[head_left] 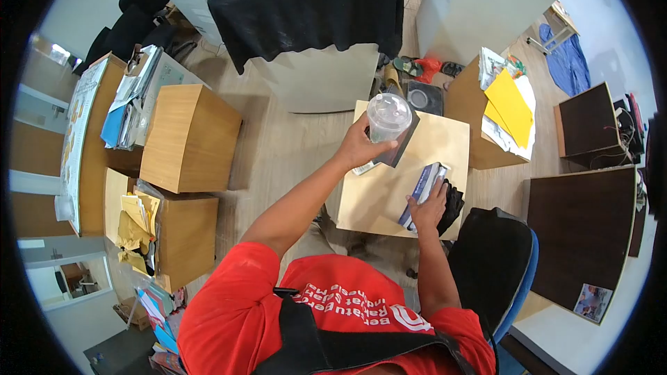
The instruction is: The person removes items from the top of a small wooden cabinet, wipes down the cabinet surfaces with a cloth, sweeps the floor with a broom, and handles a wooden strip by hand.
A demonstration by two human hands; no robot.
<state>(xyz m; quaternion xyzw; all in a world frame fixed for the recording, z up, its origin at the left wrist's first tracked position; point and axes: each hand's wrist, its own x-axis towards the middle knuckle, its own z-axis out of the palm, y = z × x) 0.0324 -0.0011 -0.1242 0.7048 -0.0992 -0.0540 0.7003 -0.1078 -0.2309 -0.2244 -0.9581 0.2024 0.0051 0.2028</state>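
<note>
Plastic cup [389,117] near blue-white box [420,192]

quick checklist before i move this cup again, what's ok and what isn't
1. Left hand holding the clear plastic cup: ok
2. Cup raised clear of the table: cannot tell
3. Right hand on the blue-and-white box: ok
4. Right hand free for the cup: not ok, it is on the box
5. Bare tabletop between the hands: ok
6. Cup empty: cannot tell
</note>
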